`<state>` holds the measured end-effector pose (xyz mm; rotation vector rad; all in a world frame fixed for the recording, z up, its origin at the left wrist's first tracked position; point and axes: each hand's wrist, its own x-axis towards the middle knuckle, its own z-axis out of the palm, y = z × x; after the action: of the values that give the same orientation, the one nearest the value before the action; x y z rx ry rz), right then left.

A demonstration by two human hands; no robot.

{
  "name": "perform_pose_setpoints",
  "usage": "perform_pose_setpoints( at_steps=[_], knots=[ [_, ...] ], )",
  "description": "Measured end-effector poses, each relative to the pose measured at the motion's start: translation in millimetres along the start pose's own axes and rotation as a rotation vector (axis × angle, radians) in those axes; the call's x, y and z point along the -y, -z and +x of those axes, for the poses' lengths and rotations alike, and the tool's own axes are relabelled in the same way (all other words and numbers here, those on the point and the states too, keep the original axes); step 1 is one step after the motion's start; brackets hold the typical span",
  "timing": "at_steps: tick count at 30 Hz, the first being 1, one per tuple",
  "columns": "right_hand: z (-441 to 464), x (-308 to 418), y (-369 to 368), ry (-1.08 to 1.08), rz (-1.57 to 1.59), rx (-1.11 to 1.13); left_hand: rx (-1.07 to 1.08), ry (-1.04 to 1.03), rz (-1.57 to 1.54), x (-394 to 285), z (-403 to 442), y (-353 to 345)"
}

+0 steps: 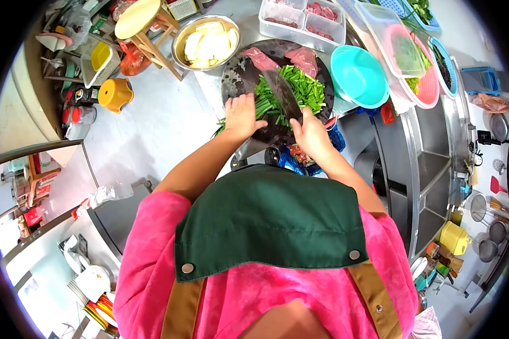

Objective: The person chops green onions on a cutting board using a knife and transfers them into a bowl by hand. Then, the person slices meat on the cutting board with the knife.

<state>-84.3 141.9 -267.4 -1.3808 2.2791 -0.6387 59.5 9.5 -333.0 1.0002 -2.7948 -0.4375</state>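
A round dark chopping board (236, 76) carries a heap of cut green stalks (308, 89). My right hand (312, 133) is closed round the handle of a cleaver (284, 95), whose dark blade lies across the greens. To the left, my left hand (242, 117) rests at the board's left edge with its fingers apart, beside the uncut stalks (263, 105). Whether its palm presses on any stalks is hidden. Two pieces of raw meat, one on the left (259, 59) and one on the right (303, 60), lie at the board's far edge.
Beyond the board stand a metal bowl of pale pieces (206, 43) and a divided container of meat (303, 25). A turquoise basin (359, 76) and a pink basket (414, 68) are at the right. A wooden stool (147, 25) and yellow stool (115, 95) stand left.
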Motion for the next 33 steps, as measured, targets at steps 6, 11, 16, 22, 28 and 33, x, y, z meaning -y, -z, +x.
perform_pose_setpoints(
  at_steps=[6, 11, 16, 22, 28, 33],
  knots=[
    [-13, 9, -2, 0.032, -0.063, 0.282, 0.074, -0.017, 0.038, 17, -18, -18],
    [10, 12, -28, -0.002, -0.041, 0.282, 0.146, -0.051, 0.178, 5, -17, -19],
    [19, 2, -47, -0.072, 0.005, 0.17, 0.098, 0.02, 0.008, 8, -17, -15],
    [1, 2, -15, -0.086, 0.04, -0.003, 0.036, 0.003, -0.189, 1, 1, -19],
    [-13, 17, 7, -0.048, -0.008, 0.192, -0.073, -0.032, -0.358, 22, -31, -8],
    [-12, 16, -3, -0.007, -0.003, 0.369, -0.085, -0.162, -0.283, 27, -30, -23]
  ],
)
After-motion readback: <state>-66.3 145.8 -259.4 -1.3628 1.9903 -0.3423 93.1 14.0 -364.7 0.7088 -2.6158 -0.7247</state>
